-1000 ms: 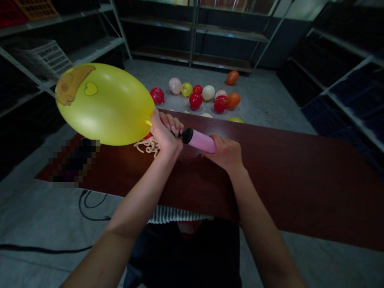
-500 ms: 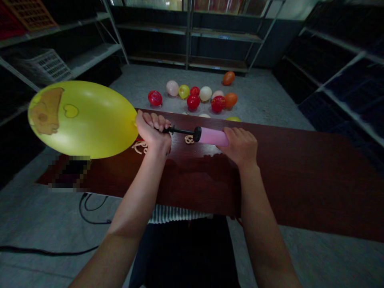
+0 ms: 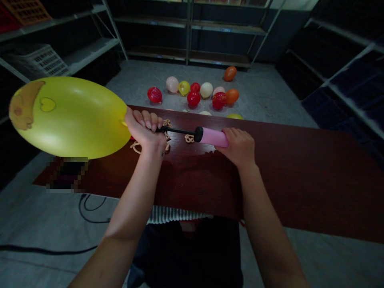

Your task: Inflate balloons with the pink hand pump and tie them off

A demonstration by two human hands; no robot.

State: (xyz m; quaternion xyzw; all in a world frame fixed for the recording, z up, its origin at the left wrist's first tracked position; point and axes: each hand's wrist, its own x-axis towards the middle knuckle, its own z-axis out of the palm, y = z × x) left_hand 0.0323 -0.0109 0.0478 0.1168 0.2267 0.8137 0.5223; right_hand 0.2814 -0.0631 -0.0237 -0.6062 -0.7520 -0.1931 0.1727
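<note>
A large inflated yellow balloon (image 3: 81,116), with a printed heart and an orange-brown figure, extends left from my left hand (image 3: 145,128). That hand is closed around the black end of a balloon pump, at the balloon's neck; its fingers hide where the two meet. A thin black rod (image 3: 181,131) runs from there into the pump's pink barrel (image 3: 213,137). My right hand (image 3: 240,146) is wrapped round the barrel's other end. Below the pump, on the dark red table (image 3: 300,172), lie a small beige coil (image 3: 189,139) and several beige loops (image 3: 136,147) partly behind my left wrist.
Several balloons lie on the floor beyond the table, among them a red balloon (image 3: 155,95) and an orange balloon (image 3: 230,73). Metal shelves (image 3: 222,28) stand behind and on both sides. A pixelated item (image 3: 67,175) rests at the table's left end. Black cables (image 3: 48,251) cross the floor.
My left hand and the yellow balloon have moved left, and more of the black rod shows between the hands. My right hand has stayed nearly in place. The view has tilted slightly down.
</note>
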